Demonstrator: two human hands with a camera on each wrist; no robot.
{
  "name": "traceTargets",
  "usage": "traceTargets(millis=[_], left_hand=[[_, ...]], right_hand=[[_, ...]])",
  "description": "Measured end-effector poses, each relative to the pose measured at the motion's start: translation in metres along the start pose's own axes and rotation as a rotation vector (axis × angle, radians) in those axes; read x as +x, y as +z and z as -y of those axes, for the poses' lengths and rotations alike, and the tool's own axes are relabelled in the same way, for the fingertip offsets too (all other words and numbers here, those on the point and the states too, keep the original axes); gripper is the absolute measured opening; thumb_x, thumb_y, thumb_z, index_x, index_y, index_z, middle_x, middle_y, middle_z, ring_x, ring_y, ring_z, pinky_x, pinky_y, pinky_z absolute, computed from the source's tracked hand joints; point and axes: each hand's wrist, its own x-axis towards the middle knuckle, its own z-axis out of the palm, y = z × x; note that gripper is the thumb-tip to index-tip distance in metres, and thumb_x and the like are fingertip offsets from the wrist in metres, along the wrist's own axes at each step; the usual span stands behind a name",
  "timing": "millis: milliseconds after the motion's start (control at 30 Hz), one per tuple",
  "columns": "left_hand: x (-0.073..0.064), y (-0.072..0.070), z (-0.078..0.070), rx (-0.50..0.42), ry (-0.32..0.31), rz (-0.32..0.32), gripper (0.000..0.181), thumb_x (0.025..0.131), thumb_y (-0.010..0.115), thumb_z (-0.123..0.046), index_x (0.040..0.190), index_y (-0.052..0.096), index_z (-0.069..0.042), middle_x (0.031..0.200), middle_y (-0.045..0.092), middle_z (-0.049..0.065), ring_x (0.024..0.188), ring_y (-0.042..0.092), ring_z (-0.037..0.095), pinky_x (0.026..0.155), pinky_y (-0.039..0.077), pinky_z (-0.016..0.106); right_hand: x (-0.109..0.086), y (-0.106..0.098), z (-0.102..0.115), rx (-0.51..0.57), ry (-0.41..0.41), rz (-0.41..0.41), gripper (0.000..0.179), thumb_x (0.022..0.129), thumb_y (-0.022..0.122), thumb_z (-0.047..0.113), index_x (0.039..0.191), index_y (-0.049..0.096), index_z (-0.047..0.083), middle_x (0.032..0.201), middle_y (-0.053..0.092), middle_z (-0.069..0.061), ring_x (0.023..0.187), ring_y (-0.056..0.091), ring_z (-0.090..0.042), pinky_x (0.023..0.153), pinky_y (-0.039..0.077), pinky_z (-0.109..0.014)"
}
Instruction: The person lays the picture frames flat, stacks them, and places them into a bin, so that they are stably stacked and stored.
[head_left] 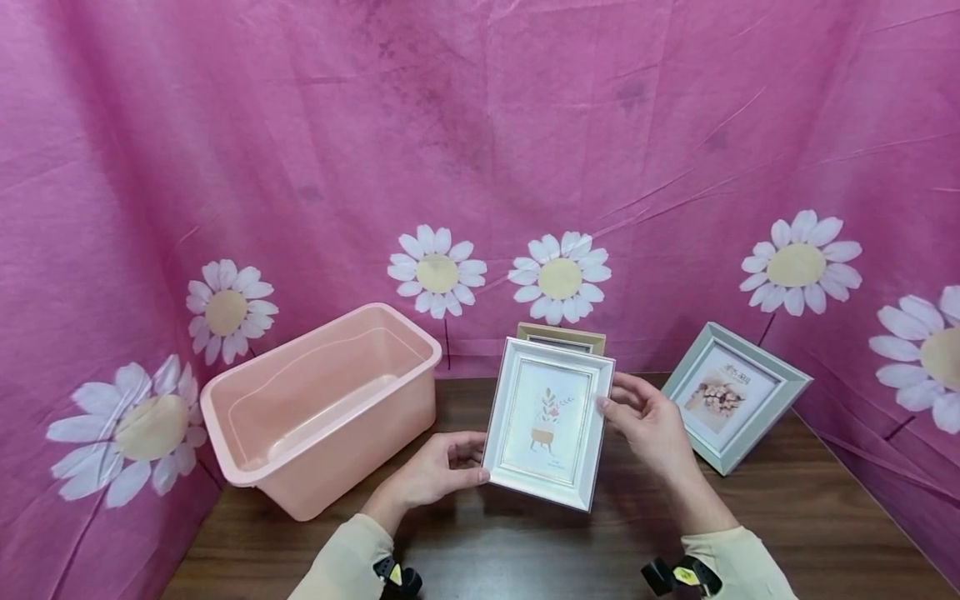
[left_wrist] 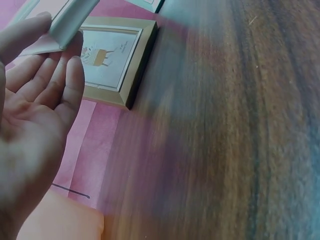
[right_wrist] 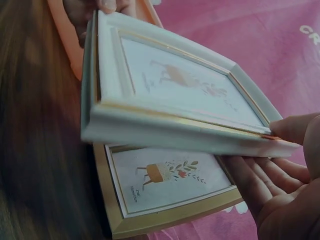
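A white picture frame (head_left: pixel 551 425) with a potted-plant print is held up, tilted, above the table between both hands. My left hand (head_left: pixel 438 473) pinches its lower left corner, thumb in front and fingers behind. On the opposite side, my right hand (head_left: pixel 648 421) grips the upper right edge, its thumb on the front and its fingers curled behind, as the right wrist view shows. Behind the white one stands a gold picture frame (right_wrist: pixel 117 210) with a similar print, mostly hidden in the head view. To the right of my right hand, a grey-green picture frame (head_left: pixel 731 396) with a flower photo stands leaning back.
An oblong pink plastic bin (head_left: pixel 322 450) stands on the left of the dark wooden table (head_left: pixel 480 558); no contents show inside it. A pink cloth (head_left: pixel 480 150) printed with white daisies hangs round the back and sides.
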Motion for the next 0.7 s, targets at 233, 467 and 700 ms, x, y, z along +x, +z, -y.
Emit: traceTargets(millis=[233,467,700], left_hand=[[-0.007,-0.005,0.003,-0.061,0.033,-0.010,0.049,0.101,0.074,-0.006,0.144,0.060,0.013,0.127,0.073,0.032,0.104,0.071,0.004,0.093,0.060,0.021],[-0.013,-0.009,0.010,-0.112,0.056,-0.028,0.048,0.101,0.071,-0.003,0.144,0.058,0.016,0.128,0.070,0.037,0.106,0.072,0.003,0.092,0.060,0.020],[-0.017,-0.014,0.011,-0.177,0.006,-0.130,0.046,0.102,0.071,-0.005,0.141,0.060,0.016,0.136,0.065,0.039,0.106,0.073,0.001,0.093,0.062,0.022]], right_hand=[[-0.002,-0.002,-0.006,0.016,-0.076,0.017,0.076,0.096,0.074,-0.004,0.163,0.037,0.002,0.120,0.066,0.016,0.089,0.074,0.000,0.077,0.062,-0.020],[-0.006,-0.003,-0.018,0.021,-0.139,0.041,0.059,0.096,0.074,-0.007,0.151,0.052,-0.008,0.110,0.076,0.015,0.097,0.074,0.000,0.080,0.063,-0.019],[-0.009,-0.011,-0.025,-0.180,-0.181,-0.049,0.040,0.097,0.078,0.004,0.135,0.071,-0.005,0.095,0.078,0.009,0.081,0.067,0.004,0.067,0.056,-0.017]])
